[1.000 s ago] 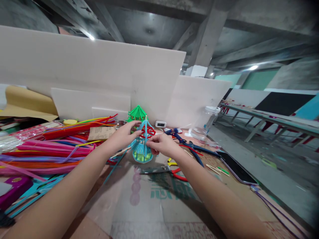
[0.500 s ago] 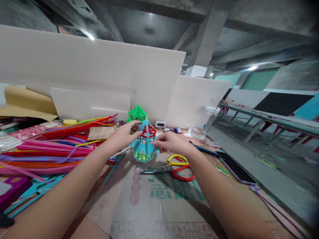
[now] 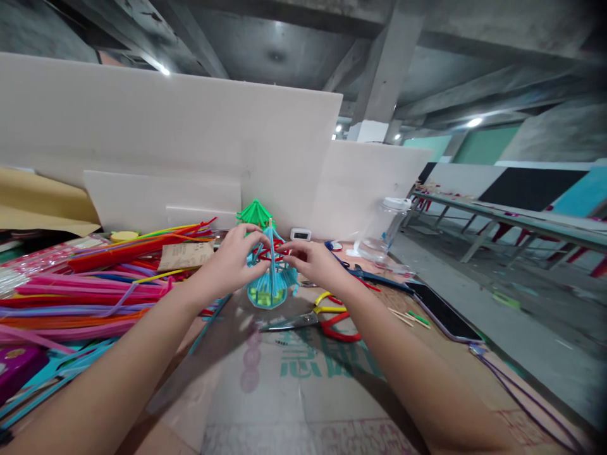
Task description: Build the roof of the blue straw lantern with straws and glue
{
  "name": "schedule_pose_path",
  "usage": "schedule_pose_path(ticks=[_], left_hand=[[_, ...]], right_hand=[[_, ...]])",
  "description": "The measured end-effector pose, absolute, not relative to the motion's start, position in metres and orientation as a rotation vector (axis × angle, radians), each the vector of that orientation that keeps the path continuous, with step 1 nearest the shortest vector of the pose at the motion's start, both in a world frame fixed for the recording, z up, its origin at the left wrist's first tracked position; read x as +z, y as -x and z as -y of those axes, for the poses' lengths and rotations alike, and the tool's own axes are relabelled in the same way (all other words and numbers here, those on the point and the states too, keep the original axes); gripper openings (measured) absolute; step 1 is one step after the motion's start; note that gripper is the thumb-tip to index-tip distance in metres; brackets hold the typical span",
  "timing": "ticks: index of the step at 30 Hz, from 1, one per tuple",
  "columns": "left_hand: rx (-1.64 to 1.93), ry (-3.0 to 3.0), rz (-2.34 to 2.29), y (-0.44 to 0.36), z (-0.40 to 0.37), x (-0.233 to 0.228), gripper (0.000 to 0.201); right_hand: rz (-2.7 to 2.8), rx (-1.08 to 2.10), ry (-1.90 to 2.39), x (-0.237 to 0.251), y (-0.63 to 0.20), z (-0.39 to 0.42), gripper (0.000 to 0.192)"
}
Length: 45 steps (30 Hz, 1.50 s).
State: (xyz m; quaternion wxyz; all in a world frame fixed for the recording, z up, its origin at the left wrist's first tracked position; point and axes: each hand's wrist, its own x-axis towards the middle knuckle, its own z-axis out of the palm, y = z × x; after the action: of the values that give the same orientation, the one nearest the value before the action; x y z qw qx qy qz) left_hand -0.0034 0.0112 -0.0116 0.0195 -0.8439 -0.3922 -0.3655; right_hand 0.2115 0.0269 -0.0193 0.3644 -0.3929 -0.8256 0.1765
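Observation:
A small pavilion model (image 3: 272, 278) made of light-blue fuzzy craft stems stands on the work surface, with a red frame inside and a stick rising from its peak. My left hand (image 3: 239, 256) is at its left side, thumb and fingers parted around the upper blue stems. At the right side is my right hand (image 3: 315, 260), its index finger and thumb apart near the red frame. Whether the fingertips touch the stems is hard to see. Behind stands a green pavilion roof (image 3: 256, 213), partly hidden by the blue one.
Scissors (image 3: 308, 321) with red and yellow handles lie in front of the model. Bundles of coloured craft stems (image 3: 99, 284) fill the left. To the right are pliers (image 3: 379, 278), a phone (image 3: 446, 311), small sticks (image 3: 402, 316) and a clear bottle (image 3: 383, 234). White boards (image 3: 165, 133) stand behind.
My right hand has risen from the model's lower right edge to its upper part, and its finger and thumb have parted. My left hand stays beside the upper stems. The view has shifted slightly.

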Motion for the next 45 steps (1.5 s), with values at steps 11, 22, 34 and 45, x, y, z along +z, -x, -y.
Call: schedule_pose_path(ticks=[11,22,34,45], left_hand=[[-1.071,2.654,1.255,0.003,-0.014,-0.016,0.024],[-1.042,2.644,1.274,0.000,-0.013,-0.017,0.026],[-1.070,2.670,1.231,0.005,-0.015,-0.014,0.024],[-1.309,2.552,1.320,0.003,-0.021,-0.017,0.020]], right_hand=[[2.170,0.386,1.038,-0.023,-0.204,-0.026,0.021],[2.176,0.348,1.028,-0.025,-0.205,-0.027,0.021],[2.183,0.328,1.006,-0.028,-0.204,-0.028,0.021],[2.187,0.314,0.983,-0.028,-0.201,-0.025,0.022]])
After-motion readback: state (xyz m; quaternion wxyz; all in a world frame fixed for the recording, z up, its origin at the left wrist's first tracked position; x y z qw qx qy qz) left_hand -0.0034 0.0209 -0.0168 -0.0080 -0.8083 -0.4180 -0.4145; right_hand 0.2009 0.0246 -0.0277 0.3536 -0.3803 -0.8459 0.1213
